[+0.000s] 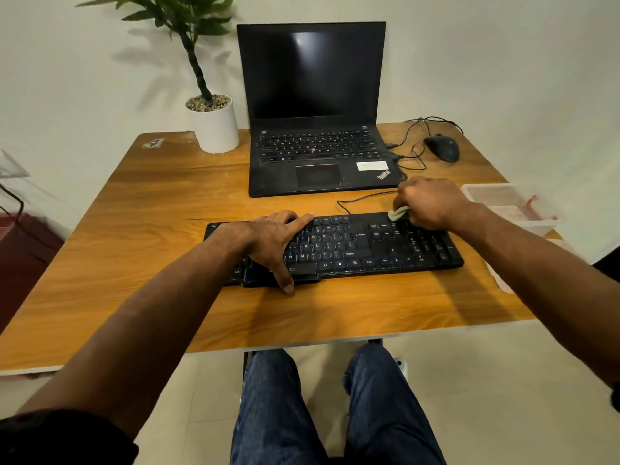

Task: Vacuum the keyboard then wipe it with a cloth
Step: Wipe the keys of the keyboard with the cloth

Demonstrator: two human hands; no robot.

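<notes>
Keyboard (352, 245) steadied on the worktop (151, 209) and wiped with a cloth (398, 213).

The soft, light cloth is bunched in the curled grip of the right hand (431, 203) over the keyboard's far right keys; it is best held wadded so that it is not snagged on keycaps. The keyboard, judged stiff, light and prone to sliding, is pressed flat by the left hand (275, 243), fingers straight, holding nothing.

Head view: worn on my head, the only view.
Facing: forward and down over my wooden desk (167, 203), toward the far wall.
Nearness: my knees nearest, laptop (315, 109) far, wide-angle bowing at the edges.
</notes>
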